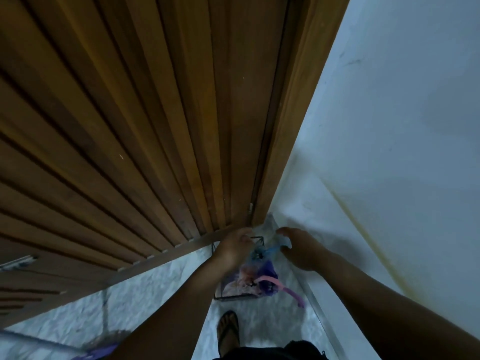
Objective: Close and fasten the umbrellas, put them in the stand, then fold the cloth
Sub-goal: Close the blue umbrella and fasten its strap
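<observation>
A black wire umbrella stand (232, 297) sits on the floor in the corner between the wooden door and the white wall. Closed umbrellas stand in it: a purple and pink patterned umbrella (249, 275) with a pink handle (270, 279), and a blue umbrella (268, 249) behind it. A pale, thin cloth (270, 227) is bunched above the stand's far side. My left hand (232, 249) has its fingers curled on the cloth's left edge. My right hand (298, 252) pinches its right end.
A slatted wooden door (155, 126) fills the left and centre, and its frame meets the white wall (389, 126) on the right. The floor is pale marble tile (155, 287). My sandalled foot (228, 331) stands just in front of the stand.
</observation>
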